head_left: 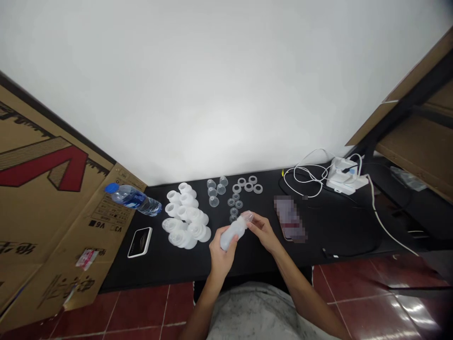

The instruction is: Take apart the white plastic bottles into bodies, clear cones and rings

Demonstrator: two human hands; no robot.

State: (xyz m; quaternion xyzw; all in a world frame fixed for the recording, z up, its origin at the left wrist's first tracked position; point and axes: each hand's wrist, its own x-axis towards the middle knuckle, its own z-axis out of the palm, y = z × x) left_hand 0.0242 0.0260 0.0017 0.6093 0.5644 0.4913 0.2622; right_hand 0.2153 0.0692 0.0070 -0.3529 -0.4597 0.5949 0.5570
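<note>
the left hand (222,252) is clenched around the lower body of a translucent plastic bottle (235,230), and the right hand (262,230) grasps its upper end with the fingers, so the bottle sits tilted between both hands above a black table (170,269). just ahead of the hands lie small clear cups (214,191) and grey-rimmed rings (247,185). left of the left hand is a cluster of white silicone pieces (184,217), with a blue-capped water bottle (132,198) lying beyond it. right of the right hand are a blurred, phone-shaped object (290,218) and, farther off, a white charger (343,175) with tangled cable.
</note>
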